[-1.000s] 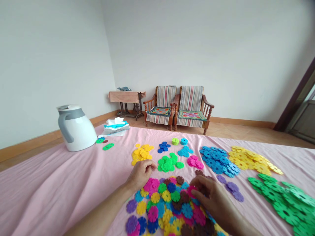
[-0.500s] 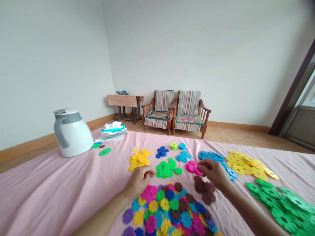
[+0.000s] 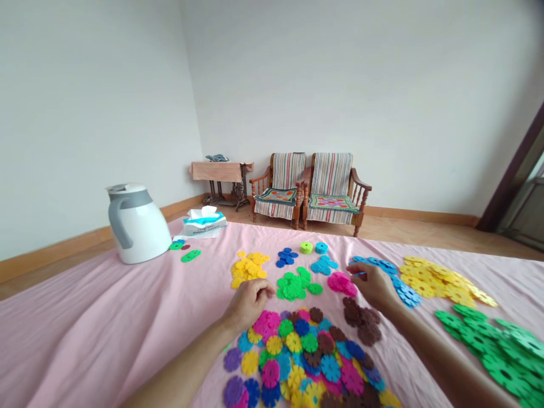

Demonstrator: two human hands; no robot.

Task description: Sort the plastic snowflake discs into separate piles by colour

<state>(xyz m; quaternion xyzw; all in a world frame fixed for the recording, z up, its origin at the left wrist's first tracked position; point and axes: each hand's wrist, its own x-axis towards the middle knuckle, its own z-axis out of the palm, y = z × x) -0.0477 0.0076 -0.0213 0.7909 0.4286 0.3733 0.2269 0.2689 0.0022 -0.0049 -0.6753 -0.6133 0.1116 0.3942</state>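
Note:
A mixed heap of coloured snowflake discs (image 3: 306, 357) lies on the pink cloth (image 3: 106, 323) in front of me. My left hand (image 3: 250, 300) rests at its far left edge with the fingers curled into a pinch; what they hold is hidden. My right hand (image 3: 374, 286) reaches past the brown pile (image 3: 361, 320), between the pink pile (image 3: 342, 283) and the big blue pile (image 3: 397, 280), and pinches a blue disc (image 3: 359, 274). Sorted piles lie beyond: small yellow (image 3: 249, 267), green (image 3: 295, 284), dark blue (image 3: 285, 256), light blue (image 3: 323, 264).
A big yellow pile (image 3: 442, 280) and a big green pile (image 3: 493, 345) lie at the right. A white kettle (image 3: 138, 224), a tissue pack (image 3: 204, 221) and a few green discs (image 3: 190, 255) sit far left. Two armchairs (image 3: 310, 190) and a small table (image 3: 221, 170) stand by the wall.
My right hand left the mixed heap, passed the pink pile and moved to the edge of the blue pile. My left hand has stayed put.

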